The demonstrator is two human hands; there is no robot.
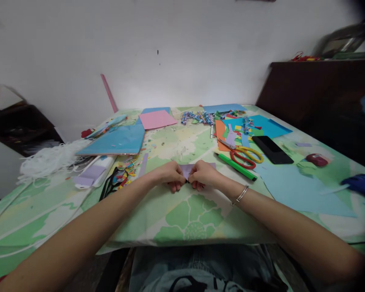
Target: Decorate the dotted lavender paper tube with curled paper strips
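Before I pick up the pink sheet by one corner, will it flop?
Probably: the pink sheet looks thin, so it may bend, and it is likely light. It lies flat, partly over a blue sheet, so a push would probably slide it.

Just one head cam, looking forward and down over the table [130,229] from its near edge, wall [188,52] at 12 o'clock, lap [197,259] close at 6.

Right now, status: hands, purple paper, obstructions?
Left hand and right hand both pinching purple paper, close together. Paper partly hidden by the hands. Green tool lying near right hand, not blocking.
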